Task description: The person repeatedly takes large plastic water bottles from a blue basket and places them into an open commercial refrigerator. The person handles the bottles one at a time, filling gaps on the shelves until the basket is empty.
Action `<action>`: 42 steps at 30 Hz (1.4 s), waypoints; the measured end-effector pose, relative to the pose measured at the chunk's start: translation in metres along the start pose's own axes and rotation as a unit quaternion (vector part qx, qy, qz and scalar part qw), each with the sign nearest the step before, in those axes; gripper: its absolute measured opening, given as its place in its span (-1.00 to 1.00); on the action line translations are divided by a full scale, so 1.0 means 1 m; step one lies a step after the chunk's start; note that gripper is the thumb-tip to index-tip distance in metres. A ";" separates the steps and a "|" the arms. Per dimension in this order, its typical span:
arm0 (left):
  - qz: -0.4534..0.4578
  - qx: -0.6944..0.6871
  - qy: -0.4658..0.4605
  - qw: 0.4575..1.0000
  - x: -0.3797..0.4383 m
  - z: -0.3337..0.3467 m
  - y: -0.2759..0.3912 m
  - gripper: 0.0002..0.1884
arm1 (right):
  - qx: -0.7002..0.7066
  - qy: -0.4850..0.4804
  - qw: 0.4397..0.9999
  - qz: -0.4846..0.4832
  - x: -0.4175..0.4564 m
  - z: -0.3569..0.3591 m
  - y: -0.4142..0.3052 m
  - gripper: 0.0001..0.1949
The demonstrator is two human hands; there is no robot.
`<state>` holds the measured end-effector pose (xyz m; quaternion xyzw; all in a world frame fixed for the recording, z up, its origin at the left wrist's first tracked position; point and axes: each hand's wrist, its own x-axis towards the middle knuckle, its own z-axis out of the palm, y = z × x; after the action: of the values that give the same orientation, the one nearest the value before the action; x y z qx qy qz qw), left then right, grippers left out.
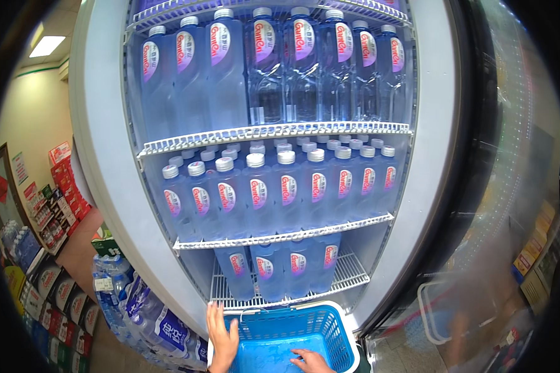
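A blue plastic shopping basket [280, 347] with a white rim stands before me, below the bottom shelf of an upright drinks cooler. Nothing shows inside the visible part of it. My left hand [222, 336] is at the basket's left side, fingers stretched up and thumb apart, holding nothing. Over the basket's interior, my right hand [310, 360] has its fingers slightly spread and grips nothing; the lower picture edge cuts off the wrist. Large Ganten water bottles [270, 272] stand in the middle of the bottom wire shelf [354, 275], just behind the basket.
Smaller Ganten bottles [287, 186] fill the middle shelf, and tall ones [303, 65] line the shelf above. The cooler's glass door [476, 261] hangs open at right, reflecting the basket. Shrink-wrapped bottle packs [156, 321] stand on the floor at left, near stacked drink cartons [60, 312].
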<state>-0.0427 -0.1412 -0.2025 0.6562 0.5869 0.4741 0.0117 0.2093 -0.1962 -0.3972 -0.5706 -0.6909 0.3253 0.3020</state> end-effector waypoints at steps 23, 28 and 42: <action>-0.224 0.091 -0.187 0.952 -0.100 -0.031 -0.071 -0.18 | -0.171 0.223 0.954 0.108 -0.052 -0.130 -0.059 -0.47; -0.229 0.089 -0.196 0.949 -0.099 -0.032 -0.072 -0.19 | -0.316 0.396 0.862 -0.010 -0.112 -0.170 -0.071 -0.72; -0.203 0.120 -0.196 0.952 -0.099 -0.026 -0.077 -0.19 | -0.689 0.455 0.559 0.070 -0.171 -0.237 -0.071 -0.66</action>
<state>-0.1046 -0.2084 -0.2922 0.6002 0.7463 0.2496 0.1434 0.3827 -0.3495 -0.2055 -0.7240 -0.4331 -0.5327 0.0669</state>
